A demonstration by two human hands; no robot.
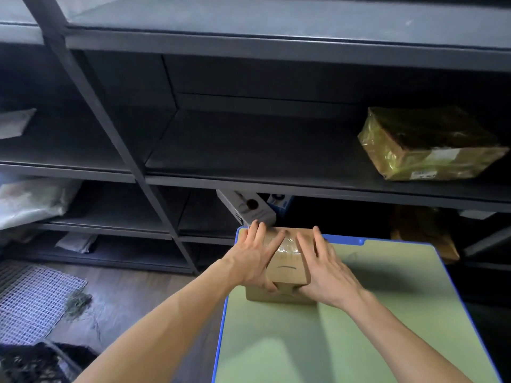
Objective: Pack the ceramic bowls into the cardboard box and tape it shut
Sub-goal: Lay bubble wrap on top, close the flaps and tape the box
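A small brown cardboard box stands at the far left end of a green table with a blue rim. Its flaps are closed and shiny clear tape runs over its top. My left hand lies flat on the box's left side, fingers straight and spread over the top, thumb on the near face. My right hand lies flat on the right side in the same way, its thumb low on the front. No ceramic bowls are in sight.
Dark metal shelving rises behind the table. A parcel wrapped in yellowish tape sits on the middle shelf at right. White boxes lean on the lower shelf just behind the box. Plastic-wrapped bags lie at left; a mesh mat covers the floor.
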